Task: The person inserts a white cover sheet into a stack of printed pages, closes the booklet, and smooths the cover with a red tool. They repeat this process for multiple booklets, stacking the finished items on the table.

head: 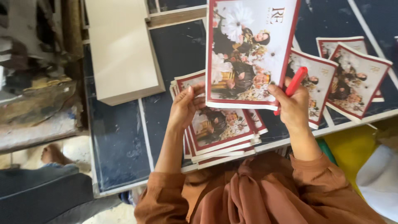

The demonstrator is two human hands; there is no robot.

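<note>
Both hands lift one glossy rectangular printed sheet off stack

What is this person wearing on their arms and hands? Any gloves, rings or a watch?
Both hands are bare: the left hand and the right hand show no gloves, and no ring or watch is visible. The forearms are uncovered too. Loose rust-brown sleeves of a soft, draping fabric are bunched up near the elbows, matching the garment gathered across the front of the body.
</note>
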